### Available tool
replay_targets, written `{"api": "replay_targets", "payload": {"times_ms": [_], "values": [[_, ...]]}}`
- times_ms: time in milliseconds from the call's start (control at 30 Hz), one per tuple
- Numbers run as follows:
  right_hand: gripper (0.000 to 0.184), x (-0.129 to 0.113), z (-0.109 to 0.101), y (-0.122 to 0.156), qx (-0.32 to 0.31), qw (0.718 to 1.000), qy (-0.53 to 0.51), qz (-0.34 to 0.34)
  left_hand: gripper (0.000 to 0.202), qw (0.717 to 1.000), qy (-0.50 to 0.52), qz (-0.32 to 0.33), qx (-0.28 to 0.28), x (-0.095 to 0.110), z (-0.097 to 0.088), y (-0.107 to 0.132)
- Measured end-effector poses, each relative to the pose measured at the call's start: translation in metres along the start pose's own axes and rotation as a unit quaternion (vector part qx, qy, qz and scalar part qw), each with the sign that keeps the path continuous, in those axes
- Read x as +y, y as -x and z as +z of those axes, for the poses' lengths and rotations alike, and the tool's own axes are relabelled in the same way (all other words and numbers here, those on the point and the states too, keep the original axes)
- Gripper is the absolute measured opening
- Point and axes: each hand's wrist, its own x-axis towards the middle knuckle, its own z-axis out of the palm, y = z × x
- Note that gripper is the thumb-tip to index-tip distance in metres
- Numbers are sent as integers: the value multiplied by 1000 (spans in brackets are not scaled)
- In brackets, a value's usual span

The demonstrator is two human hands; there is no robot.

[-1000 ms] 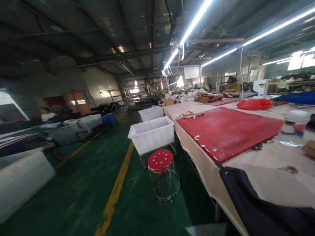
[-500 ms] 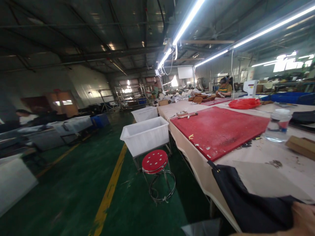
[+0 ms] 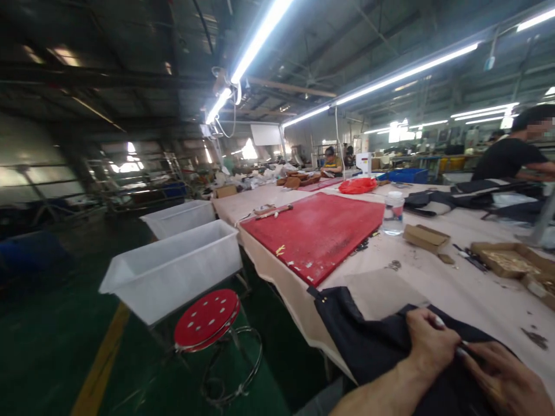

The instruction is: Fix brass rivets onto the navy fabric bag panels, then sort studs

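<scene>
Have dark cloth pinched narrowly in left grip and right grip, on the near part of the desk; cannot make out the exact contact. Lose the cloth's lower end below the frame. Beyond, see red board; across the desk, a co-worker cut off at the right edge.

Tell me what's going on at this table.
The person's left hand and right hand are close together at a dark, soft piece of fabric, fingers bent; exactly what they pinch can't be made out. The fabric lies on the long, pale-covered table. Beyond it lies a flat red rectangular board, with a clear, white-lidded plastic jar at its right. Farther right is another person in a black top.
</scene>
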Motion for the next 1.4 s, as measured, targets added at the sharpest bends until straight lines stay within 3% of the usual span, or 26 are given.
{"api": "replay_targets", "payload": {"times_ms": [133,233,367,467,533,633,733,867,1000,1067,1167,1400], "values": [[40,1,3,-7,5,997,36,65,19,996,-34,70,-37,4,5,-5],[36,-4,-4,-17,13,996,53,76,16,992,-51,111,-32,7,11,-14],[35,-3,-13,-26,22,995,40,84,13,980,-110,130,-108,11,14,-26],[35,1,-16,-26,37,993,-4,113,10,937,-213,197,-194,15,3,-25],[34,3,-16,-26,43,989,-27,140,23,895,-277,266,-227,18,-7,-22],[32,4,-17,-27,40,985,-44,160,51,835,-330,363,-247,20,-16,-20],[30,4,-18,-29,39,985,-50,160,56,806,-343,418,-239,21,-14,-25],[30,8,-17,-27,49,984,-54,163,30,842,-316,413,-143,24,-5,-34],[29,12,-15,-25,47,985,-54,160,23,873,-296,386,-29,26,1,-41],[28,11,-14,-25,39,988,-45,145,22,877,-303,374,-12,25,3,-43],[25,8,-15,-26,12,992,-2,122,24,877,-324,353,-50,23,6,-47],[23,4,-13,-27,-18,987,93,126,26,841,-390,281,-246,31,-4,-58]]}}
